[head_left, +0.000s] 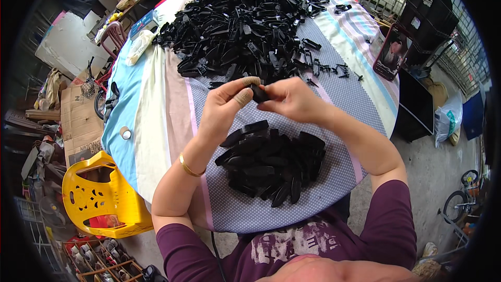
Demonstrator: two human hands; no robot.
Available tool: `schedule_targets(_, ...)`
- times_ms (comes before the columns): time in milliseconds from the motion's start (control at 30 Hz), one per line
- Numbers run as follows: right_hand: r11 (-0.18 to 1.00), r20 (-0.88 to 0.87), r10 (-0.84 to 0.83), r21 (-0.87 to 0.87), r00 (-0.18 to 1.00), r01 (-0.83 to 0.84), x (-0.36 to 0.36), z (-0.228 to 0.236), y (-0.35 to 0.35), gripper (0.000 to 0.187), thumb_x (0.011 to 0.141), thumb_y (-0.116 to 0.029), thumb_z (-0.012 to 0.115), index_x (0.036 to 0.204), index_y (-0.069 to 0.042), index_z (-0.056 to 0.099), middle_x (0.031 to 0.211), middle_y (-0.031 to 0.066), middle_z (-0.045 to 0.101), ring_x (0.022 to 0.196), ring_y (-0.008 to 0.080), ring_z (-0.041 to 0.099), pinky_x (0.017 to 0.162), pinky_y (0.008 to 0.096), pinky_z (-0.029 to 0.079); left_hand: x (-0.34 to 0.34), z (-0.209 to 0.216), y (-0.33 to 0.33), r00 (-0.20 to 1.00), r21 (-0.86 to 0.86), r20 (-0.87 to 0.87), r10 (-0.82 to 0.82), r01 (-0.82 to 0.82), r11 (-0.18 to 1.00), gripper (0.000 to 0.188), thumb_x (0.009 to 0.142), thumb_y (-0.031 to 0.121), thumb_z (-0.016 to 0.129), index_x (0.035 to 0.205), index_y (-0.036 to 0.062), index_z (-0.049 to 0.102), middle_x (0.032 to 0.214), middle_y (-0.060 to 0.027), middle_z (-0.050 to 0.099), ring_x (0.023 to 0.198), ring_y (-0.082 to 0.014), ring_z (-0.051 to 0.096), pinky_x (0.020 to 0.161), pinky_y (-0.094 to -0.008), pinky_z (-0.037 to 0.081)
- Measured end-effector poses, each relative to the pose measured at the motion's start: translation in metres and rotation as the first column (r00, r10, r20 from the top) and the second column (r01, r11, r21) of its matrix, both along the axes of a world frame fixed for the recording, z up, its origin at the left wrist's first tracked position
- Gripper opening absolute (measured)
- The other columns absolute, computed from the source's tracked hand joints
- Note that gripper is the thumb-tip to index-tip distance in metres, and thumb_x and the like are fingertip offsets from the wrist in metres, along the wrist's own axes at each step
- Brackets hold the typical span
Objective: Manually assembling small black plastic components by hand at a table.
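Between my two hands, above the middle of the table, is a small black plastic piece (258, 94). The thumb and forefinger of my left hand (224, 108), both wrapped in tan tape, pinch its left side. My right hand (295, 102) grips the other side with its fingertips, which partly hide the piece. Beyond my hands spreads a large heap of black plastic parts (235, 26), with some long clip-like pieces among them. Closer to my body lies a smaller pile of smooth, elongated black pieces (271, 162).
A striped and dotted cloth covers the round table (151, 141). Small black bits (342, 69) lie scattered right of the heap. A phone (394, 52) stands at the right edge. A tape roll (125, 133) sits at the left, near a yellow plastic chair (104, 193).
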State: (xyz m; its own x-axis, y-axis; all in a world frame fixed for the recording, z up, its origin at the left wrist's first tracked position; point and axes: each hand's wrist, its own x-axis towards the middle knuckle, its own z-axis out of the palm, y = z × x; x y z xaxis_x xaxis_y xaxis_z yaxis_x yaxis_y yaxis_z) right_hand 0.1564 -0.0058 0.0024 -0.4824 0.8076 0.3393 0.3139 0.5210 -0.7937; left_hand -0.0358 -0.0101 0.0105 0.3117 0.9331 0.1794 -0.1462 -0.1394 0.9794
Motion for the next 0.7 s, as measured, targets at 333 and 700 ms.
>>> schedule_targets(333,0.946,0.544,-0.293,0.287,0.787,0.154,0.044,0.008,0.023,0.031,0.075,-0.033,0.068,0.083,-0.004,0.065,0.079,0.0113,0.064,0.074,0.0269,0.063,0.066,0.0349,0.05,0.012,0.039,-0.027,0.696,0.211,-0.7,-0.158,0.414,0.886,0.032,0.073,0.015,0.07,0.104,0.0068,0.064,0.083,-0.0105,0.064,0.073,-0.0245,0.059,0.067,-0.033,0.047)
schedule_targets(700,0.955,0.735,-0.267,0.286,0.623,0.071,0.028,0.013,0.0,0.023,0.069,-0.015,0.07,0.085,-0.003,0.058,0.075,0.0112,0.061,0.079,0.0284,0.061,0.064,0.0379,0.048,-0.01,-0.024,0.041,0.479,0.776,-0.63,0.611,0.381,0.502,0.029,0.067,0.003,0.064,0.095,0.0068,0.06,0.112,-0.0068,0.056,0.108,-0.026,0.048,0.087,-0.0362,0.042)
